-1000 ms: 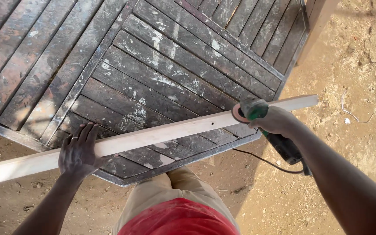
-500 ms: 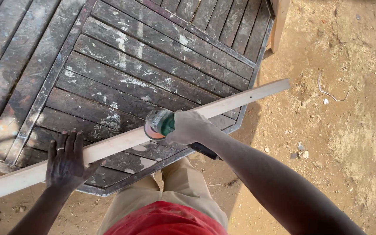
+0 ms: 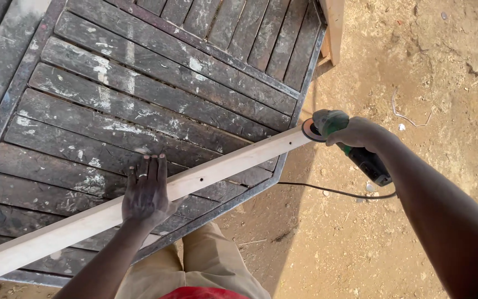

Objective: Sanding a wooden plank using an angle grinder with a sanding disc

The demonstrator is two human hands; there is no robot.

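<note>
The left hand (image 3: pixel 146 191) presses spread fingers flat on the pale wooden batten (image 3: pixel 195 180), steadying it across the slatted panel (image 3: pixel 139 94); the right hand (image 3: pixel 355 134) has its fingers wrapped around the angle grinder (image 3: pixel 338 135) at the batten's far end.

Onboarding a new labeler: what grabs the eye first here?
The pale wooden batten lying slantwise across the dark slatted metal panel. The left hand presses flat on it mid-length, and the right hand holds a green grinder with its disc at the batten's far end.
</note>
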